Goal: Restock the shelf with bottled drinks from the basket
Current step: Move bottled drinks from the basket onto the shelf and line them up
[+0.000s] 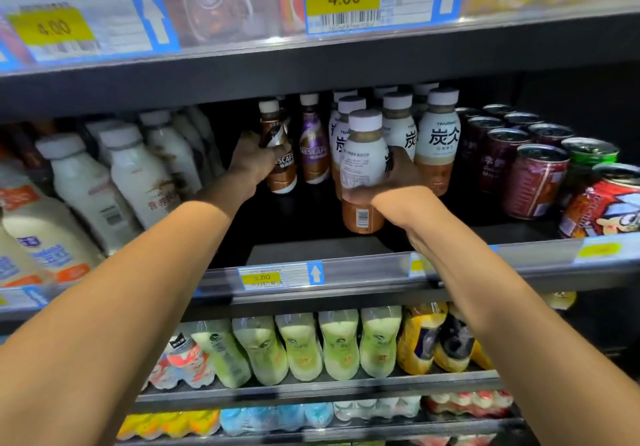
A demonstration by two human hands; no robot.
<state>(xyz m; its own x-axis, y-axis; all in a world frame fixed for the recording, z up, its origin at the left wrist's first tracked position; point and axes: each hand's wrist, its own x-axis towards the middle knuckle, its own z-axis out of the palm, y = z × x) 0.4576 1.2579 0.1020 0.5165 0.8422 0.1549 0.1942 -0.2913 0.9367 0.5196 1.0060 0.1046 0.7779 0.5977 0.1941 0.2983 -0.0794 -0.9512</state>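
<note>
Both forearms reach from the near edge into the middle shelf, the left one stretched further in than the right. At the right hand, the fingers are curled tight round the lower body of 1 white-capped bottle, thumb up its right side, so the cap and most of the label stand above the fingers and the brown base hangs below them. Its long axis is close to upright, tipped a little toward the camera. It is dark under there, so its base may already be touching the shelf floor or may hang just above it.

Directly behind those fingers stands the row of matching bottles, and the held bottle is the front one of that line. To seat it squarely, the base probably has to go down and slightly back from the fingers.

Left of that, the left hand is wrapped round the shoulder of a brown coffee bottle, which leans away from the purple bottle beside it. The cans sit well to the right of both hands. No basket shows.
</note>
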